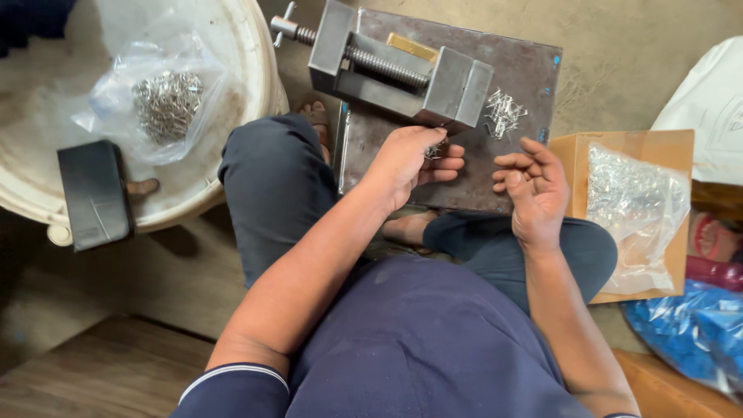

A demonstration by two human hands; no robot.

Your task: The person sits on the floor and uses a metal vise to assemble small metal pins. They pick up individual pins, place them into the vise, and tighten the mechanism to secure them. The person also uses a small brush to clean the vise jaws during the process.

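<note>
The person is sitting cross-legged over one dark metal plate (511,77), with one small steel vise (398,70) standing on it just beyond the fingers. The left hand (410,159) is curling its fingers (447,164) around a small bunch of thin metal pins (433,150), grasping them right at the near jaw of the vise; how many pins are in the grip cannot be counted. The right hand (534,190) is hovering beside it, palm up, fingers loosely bent and released, holding nothing. One loose pile of pins (505,113) is lying on the plate just past the right fingertips. Two clear bags of metal parts are showing: one bag in the white tub (159,101) well left of the left hand, one bag on the cardboard box (636,205) just right of the right hand. One black case (94,193) is resting on the tub's rim.
</note>
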